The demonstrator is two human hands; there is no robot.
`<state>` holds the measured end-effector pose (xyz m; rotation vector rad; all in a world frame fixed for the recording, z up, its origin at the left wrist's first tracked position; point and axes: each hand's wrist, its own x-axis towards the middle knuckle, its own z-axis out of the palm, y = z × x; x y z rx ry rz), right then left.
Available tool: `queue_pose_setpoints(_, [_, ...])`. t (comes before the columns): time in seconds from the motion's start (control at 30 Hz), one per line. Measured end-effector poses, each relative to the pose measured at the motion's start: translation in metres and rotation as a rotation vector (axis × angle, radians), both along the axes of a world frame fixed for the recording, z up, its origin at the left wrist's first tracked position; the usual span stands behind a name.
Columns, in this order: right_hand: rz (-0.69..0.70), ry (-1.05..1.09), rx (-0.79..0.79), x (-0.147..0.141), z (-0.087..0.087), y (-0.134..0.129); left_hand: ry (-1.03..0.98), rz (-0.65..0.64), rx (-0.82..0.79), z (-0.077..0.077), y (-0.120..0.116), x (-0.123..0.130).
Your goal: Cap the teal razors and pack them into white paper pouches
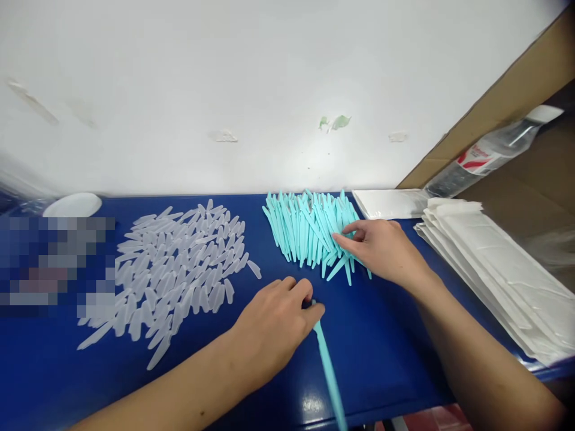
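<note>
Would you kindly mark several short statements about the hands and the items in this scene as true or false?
1. Translucent pieces lie to the left of the turquoise pile. True.
2. The left hand holds a turquoise stick. True.
3. The right hand is over the translucent pieces. False: the right hand is at the turquoise pile.
4. The bottle stands upright. False: the bottle leans.

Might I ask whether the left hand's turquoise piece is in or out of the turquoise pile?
Out: the left hand holds the turquoise piece, blue tabletop separating it from the pile.
</note>
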<state>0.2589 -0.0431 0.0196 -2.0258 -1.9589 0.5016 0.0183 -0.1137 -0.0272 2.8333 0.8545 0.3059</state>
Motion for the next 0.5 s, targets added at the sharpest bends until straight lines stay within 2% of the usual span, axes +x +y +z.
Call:
queue_pose_setpoints(0.1, [0.012,0.087,-0.048,0.000,-0.004,0.006,-0.017,0.132,0.002,-0.002,-0.020,0.009])
queue_pose_setpoints(0.17, [0.000,0.161,-0.086,0.000,-0.008,0.007,-0.053,0.152,0.042,-0.007,-0.033,0.015])
queue_pose_setpoints(0.27, [-0.055,0.251,-0.114,0.002,-0.013,0.006,-0.058,0.019,0.133,-0.013,-0.039,0.025])
queue_pose_setpoints(0.37, [-0.112,0.319,-0.092,0.006,-0.013,0.004,-0.108,-0.148,0.189,-0.014,-0.030,0.045])
queue_pose_setpoints(0.5, [-0.150,0.414,-0.030,0.011,-0.007,-0.002,-0.215,-0.195,0.196,-0.012,-0.014,0.082])
